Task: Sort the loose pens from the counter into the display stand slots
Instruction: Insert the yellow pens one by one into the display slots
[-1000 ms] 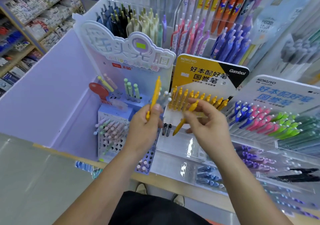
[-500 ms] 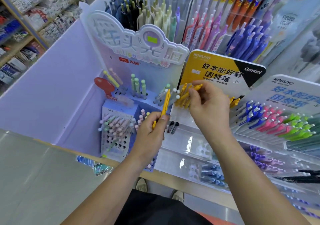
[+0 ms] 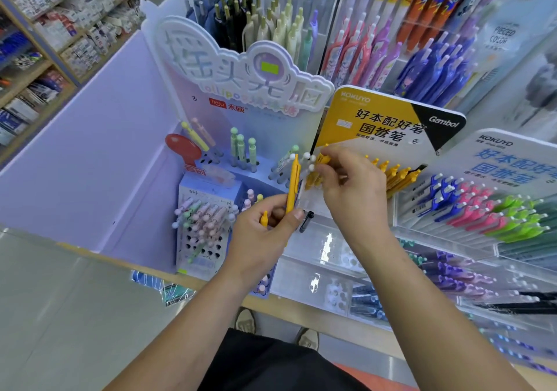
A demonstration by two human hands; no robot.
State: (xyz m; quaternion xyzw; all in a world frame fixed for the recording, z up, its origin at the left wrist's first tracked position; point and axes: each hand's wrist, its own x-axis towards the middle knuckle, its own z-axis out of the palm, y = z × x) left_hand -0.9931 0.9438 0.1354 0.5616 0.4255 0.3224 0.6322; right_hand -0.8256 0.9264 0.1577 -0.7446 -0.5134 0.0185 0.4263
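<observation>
The left hand (image 3: 265, 234) is pinching a yellow pen (image 3: 293, 184) upright near its lower end, just left of the yellow stand (image 3: 388, 125). The right hand (image 3: 352, 188) has its fingers closed around another yellow pen (image 3: 324, 159) at the row's left end. These look light, stiff and a bit slick, so a mid-barrel pinch probably works best.
</observation>
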